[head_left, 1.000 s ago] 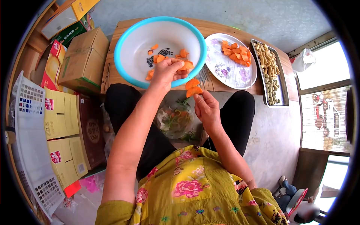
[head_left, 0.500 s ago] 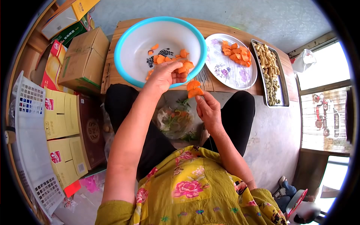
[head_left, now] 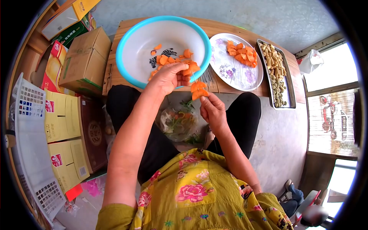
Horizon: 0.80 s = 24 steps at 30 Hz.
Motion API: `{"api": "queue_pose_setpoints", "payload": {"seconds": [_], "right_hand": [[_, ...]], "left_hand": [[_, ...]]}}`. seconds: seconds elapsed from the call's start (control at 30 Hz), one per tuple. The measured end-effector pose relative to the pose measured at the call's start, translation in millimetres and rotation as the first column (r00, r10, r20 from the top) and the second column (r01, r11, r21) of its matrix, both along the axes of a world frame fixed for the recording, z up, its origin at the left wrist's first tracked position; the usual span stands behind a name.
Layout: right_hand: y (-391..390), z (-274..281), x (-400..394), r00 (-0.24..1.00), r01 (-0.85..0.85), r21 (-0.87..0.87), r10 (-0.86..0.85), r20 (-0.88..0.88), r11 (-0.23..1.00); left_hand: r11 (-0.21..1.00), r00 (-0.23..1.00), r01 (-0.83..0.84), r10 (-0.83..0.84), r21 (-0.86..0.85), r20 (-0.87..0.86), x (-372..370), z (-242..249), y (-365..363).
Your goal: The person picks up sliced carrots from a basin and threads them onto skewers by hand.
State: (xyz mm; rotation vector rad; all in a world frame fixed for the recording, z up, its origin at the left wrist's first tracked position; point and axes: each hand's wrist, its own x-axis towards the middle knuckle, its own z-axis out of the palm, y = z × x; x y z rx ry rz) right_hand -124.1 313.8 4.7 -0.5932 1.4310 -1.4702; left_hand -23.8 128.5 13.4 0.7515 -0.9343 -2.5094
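Observation:
My left hand point(head_left: 168, 78) is closed on carrot slices point(head_left: 191, 69) at the near rim of the white basin with a turquoise edge point(head_left: 120, 57). More loose orange slices point(head_left: 164, 60) lie on the basin's floor. Just below and to the right, my right hand point(head_left: 213, 110) pinches a thin skewer threaded with a few carrot slices point(head_left: 198, 91). The skewer's upper end reaches toward the slices in my left hand; its exact tip is hard to make out. Bare metal skewers point(head_left: 209, 78) lie on the table between basin and plate.
A flowered white plate point(head_left: 217, 45) carries a pile of skewered carrot slices point(head_left: 245, 56). Right of it, a metal tray point(head_left: 290, 92) holds tan and greenish pieces. Cardboard boxes point(head_left: 86, 61) and a white plastic crate point(head_left: 32, 134) stand left. A person point(head_left: 296, 197) sits at lower right.
My two hands and the carrot slices stay almost in place. At lower right the person has shifted slightly, along with the red-edged object there.

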Motion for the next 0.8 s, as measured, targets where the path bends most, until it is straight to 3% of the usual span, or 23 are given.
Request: {"api": "queue_pose_setpoints", "payload": {"seconds": [0.13,0.2,0.27,0.53,0.63,0.8], "right_hand": [[-1,-2,2,0.999,0.006,-0.027,-0.005,0.047,1.0],[-4,0,3,0.997,0.022,-0.049,-0.026,-0.068,0.999],[-9,3,4,0.997,0.035,-0.054,-0.038,-0.068,0.998],[-16,14,4,0.999,0.051,-0.02,-0.052,-0.015,0.998],[-14,7,1,0.995,-0.025,0.001,0.025,-0.098,1.0],[-12,6,0,1.0,-0.006,0.0,0.006,0.018,1.0]], "left_hand": [[0.999,0.998,0.015,-0.012,-0.051,0.066,0,-4,-1],[0.995,0.995,0.026,-0.016,-0.094,0.102,-2,-4,2],[0.998,0.993,0.033,-0.027,-0.06,0.113,-3,0,11],[0.984,0.998,-0.06,0.064,-0.168,0.021,-5,-7,10],[0.979,0.998,-0.056,0.06,-0.196,0.012,-5,-6,11],[0.977,1.0,-0.014,0.016,-0.211,0.005,-8,-12,7]]}}
